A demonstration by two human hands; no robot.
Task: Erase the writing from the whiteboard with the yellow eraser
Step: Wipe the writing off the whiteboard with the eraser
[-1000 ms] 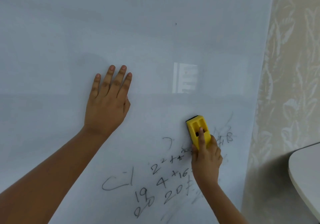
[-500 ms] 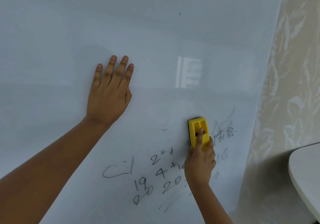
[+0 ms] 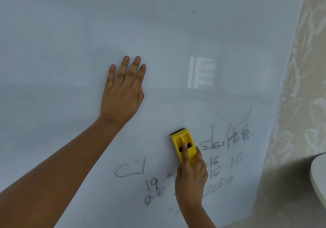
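Gripping the yellow eraser [image 3: 183,144] with one fingertip laid along its back, the person's right hand [image 3: 191,176] pressed the dark felt side flat against the whiteboard [image 3: 70,33]. The eraser sat low on the board, right in the middle of the writing [image 3: 227,139]. Up and to the left of the eraser, the left hand [image 3: 122,93] lay open and flat on a clean patch of board, fingers close together, holding nothing and seemingly bracing. To my eye the wiping was midway: clear numbers remained just right of the eraser, a loose scrawl and more digits sat below and left of it, and faint smudges showed underneath. The next stroke would need firm, even pressure carried sideways across those numbers, then downward over the lower marks.
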